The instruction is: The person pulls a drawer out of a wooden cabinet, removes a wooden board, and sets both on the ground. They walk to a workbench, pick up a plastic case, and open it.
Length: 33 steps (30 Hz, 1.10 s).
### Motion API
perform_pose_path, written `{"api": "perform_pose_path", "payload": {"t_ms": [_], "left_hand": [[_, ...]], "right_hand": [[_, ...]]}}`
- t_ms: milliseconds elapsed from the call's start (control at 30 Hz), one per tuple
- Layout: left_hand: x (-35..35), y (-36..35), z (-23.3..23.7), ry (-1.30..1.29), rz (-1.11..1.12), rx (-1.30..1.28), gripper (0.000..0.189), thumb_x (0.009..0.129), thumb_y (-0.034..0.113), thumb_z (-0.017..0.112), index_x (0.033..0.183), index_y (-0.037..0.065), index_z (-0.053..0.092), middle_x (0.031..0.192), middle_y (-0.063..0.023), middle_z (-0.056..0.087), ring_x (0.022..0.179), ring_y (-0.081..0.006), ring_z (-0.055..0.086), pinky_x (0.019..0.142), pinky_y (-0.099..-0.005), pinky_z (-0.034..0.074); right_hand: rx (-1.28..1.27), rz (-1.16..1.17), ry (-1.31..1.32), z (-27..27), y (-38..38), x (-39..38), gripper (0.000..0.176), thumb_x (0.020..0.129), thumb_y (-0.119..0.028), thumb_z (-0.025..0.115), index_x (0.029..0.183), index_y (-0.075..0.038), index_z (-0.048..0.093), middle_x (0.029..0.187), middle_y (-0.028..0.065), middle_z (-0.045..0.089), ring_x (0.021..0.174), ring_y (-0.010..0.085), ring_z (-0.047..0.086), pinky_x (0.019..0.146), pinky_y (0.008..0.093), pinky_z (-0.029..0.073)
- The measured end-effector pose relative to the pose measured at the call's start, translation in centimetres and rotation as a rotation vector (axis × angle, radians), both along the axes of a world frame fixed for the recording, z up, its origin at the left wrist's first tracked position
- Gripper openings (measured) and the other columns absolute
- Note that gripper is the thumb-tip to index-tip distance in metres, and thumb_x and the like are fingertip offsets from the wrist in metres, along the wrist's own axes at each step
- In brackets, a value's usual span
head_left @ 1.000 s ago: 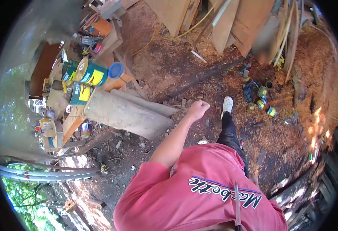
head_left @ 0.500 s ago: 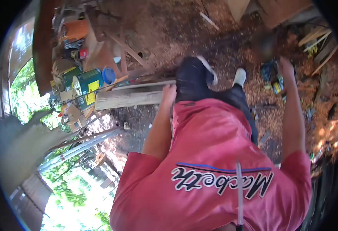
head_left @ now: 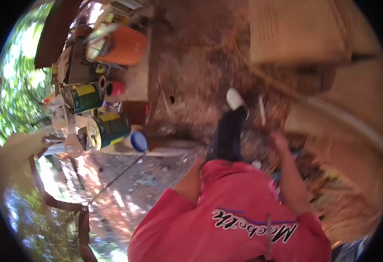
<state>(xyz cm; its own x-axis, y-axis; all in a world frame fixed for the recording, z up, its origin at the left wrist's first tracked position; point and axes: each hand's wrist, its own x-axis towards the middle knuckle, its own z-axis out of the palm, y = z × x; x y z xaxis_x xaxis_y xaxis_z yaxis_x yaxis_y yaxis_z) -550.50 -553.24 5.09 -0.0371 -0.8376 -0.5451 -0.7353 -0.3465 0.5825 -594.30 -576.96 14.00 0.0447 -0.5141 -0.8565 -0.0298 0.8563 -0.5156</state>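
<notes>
My left hand (head_left: 199, 161) hangs beside my hip, against the dark trousers (head_left: 226, 137). Its fingers are hidden and blurred, so whether they hold anything does not show. Out in front of my right side is my right hand (head_left: 279, 142), smeared by motion above the littered ground; nothing can be made out in it. Below both arms spreads my red shirt (head_left: 244, 187) with lettering across it. One white shoe (head_left: 235, 98) points forward on the brown floor.
On the left, a bench bears an orange container (head_left: 128, 45), green cans (head_left: 110, 129) and a blue lid (head_left: 138, 141). Large cardboard-coloured panels (head_left: 296, 32) stand at the right. A pale pole or hose (head_left: 348, 117) crosses there. A light stick (head_left: 262, 110) lies on the ground.
The view has moved forward, bringing the orange container and cans nearer. The thick wooden beam by my left hand is out of sight. My right hand has come inward and lower in view.
</notes>
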Motion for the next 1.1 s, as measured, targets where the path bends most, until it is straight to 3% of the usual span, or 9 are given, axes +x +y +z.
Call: {"api": "perform_pose_path", "payload": {"t_ms": [167,233,367,467,600,667,733,800,1100], "left_hand": [[0.6,-26.7,19.3,-0.324,-0.334,0.114,0.043,0.081,0.036,0.058,0.104,-0.001,0.061,0.099,-0.0200,0.064,0.090,-0.0246,0.062,0.079,-0.0383,0.048],[0.5,-35.1,25.1,0.152,0.745,0.214,0.037,0.078,0.036,0.060,0.086,0.000,0.066,0.078,-0.0177,0.065,0.074,-0.0253,0.063,0.066,-0.0397,0.048],[2.6,-46.9,31.8,0.236,0.749,0.039,0.038,0.077,0.035,0.060,0.080,-0.003,0.064,0.074,-0.0175,0.064,0.071,-0.0259,0.062,0.065,-0.0404,0.047],[4.4,-49.3,23.2,-0.022,0.388,-0.209,0.036,0.078,0.033,0.058,0.084,-0.002,0.065,0.083,-0.0199,0.065,0.079,-0.0288,0.063,0.071,-0.0409,0.047],[2.4,-49.3,27.3,0.078,0.597,0.164,0.037,0.078,0.035,0.056,0.087,0.002,0.069,0.099,-0.0240,0.064,0.093,-0.0373,0.061,0.077,-0.0454,0.047],[4.0,-47.5,24.9,-0.216,0.098,0.041,0.038,0.080,0.035,0.054,0.098,0.004,0.068,0.098,-0.0234,0.064,0.096,-0.0381,0.061,0.083,-0.0468,0.046],[2.4,-42.2,17.8,-0.279,0.470,0.147,0.035,0.081,0.033,0.052,0.096,0.004,0.066,0.098,-0.0232,0.063,0.092,-0.0407,0.059,0.082,-0.0470,0.046],[0.1,-44.1,29.5,-0.283,0.057,0.336,0.036,0.084,0.031,0.052,0.110,0.008,0.064,0.098,-0.0212,0.064,0.099,-0.0373,0.060,0.087,-0.0466,0.047],[-9.4,-42.6,29.3,0.311,0.999,0.706,0.041,0.082,0.037,0.055,0.108,0.006,0.064,0.110,-0.0217,0.061,0.105,-0.0364,0.057,0.088,-0.0430,0.046]], "right_hand": [[0.009,0.273,0.248,11.3,-17.0,1.3,0.025,0.085,-0.024,0.055,0.102,-0.008,0.060,0.082,0.0041,0.060,0.068,0.0155,0.056,0.061,0.0301,0.045],[-0.046,0.248,0.237,16.5,-23.2,2.0,0.029,0.085,-0.025,0.055,0.108,-0.008,0.058,0.085,0.0028,0.058,0.068,0.0137,0.054,0.061,0.0283,0.044],[-0.222,0.082,0.083,19.3,-33.5,2.9,0.029,0.086,-0.023,0.057,0.107,-0.003,0.058,0.079,0.0017,0.058,0.071,0.0115,0.056,0.057,0.0251,0.044],[-0.272,0.136,0.115,18.9,-38.9,4.6,0.029,0.086,-0.023,0.056,0.105,-0.002,0.058,0.081,0.0008,0.058,0.071,0.0116,0.055,0.058,0.0243,0.045],[-0.063,0.630,0.333,16.0,-42.8,7.3,0.030,0.089,-0.029,0.051,0.108,-0.007,0.056,0.091,0.0079,0.059,0.076,0.0202,0.057,0.063,0.0340,0.048],[-0.085,0.896,0.482,15.6,-46.0,10.7,0.034,0.089,-0.031,0.051,0.111,-0.006,0.056,0.095,0.0094,0.059,0.079,0.0225,0.057,0.064,0.0364,0.048],[-0.049,1.221,0.187,10.9,-47.8,10.6,0.040,0.088,-0.034,0.051,0.116,-0.005,0.055,0.104,0.0104,0.059,0.083,0.0256,0.058,0.068,0.0386,0.049],[-0.048,1.322,0.119,10.3,-50.9,11.1,0.043,0.088,-0.035,0.050,0.119,-0.006,0.054,0.108,0.0110,0.059,0.086,0.0263,0.058,0.071,0.0393,0.048],[-0.003,1.065,0.291,19.4,-70.7,17.0,0.043,0.089,-0.033,0.048,0.123,-0.008,0.049,0.118,0.0094,0.056,0.097,0.0234,0.056,0.079,0.0398,0.045]]}}
